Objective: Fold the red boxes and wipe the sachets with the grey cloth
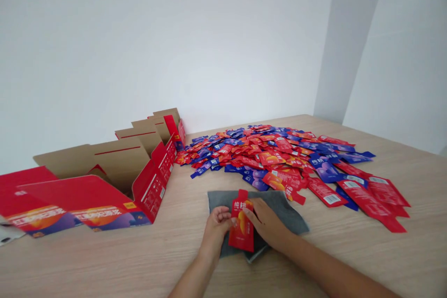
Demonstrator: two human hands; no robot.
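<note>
A red pouch (241, 230) with orange fruit and white lettering stands out in the middle front, its narrow neck pointing away from me. My left hand (217, 229) pinches its left edge, the thumb lying on the printed face and the fingers curled. At the upper right edge, my right hand (268, 224) is closed on the same pouch; some of its fingertips are hidden. Beneath both hands a dark grey cloth (293, 216) lies spread on the table, and a folded part of it shows just below my right hand.
Beyond the cloth, a wide heap of red and blue pouches (279, 158) spreads over the wooden table (349, 260). Several opened red cartons (104, 200) stand in a row at the left, flaps raised. A white wall (209, 46) rises behind the table.
</note>
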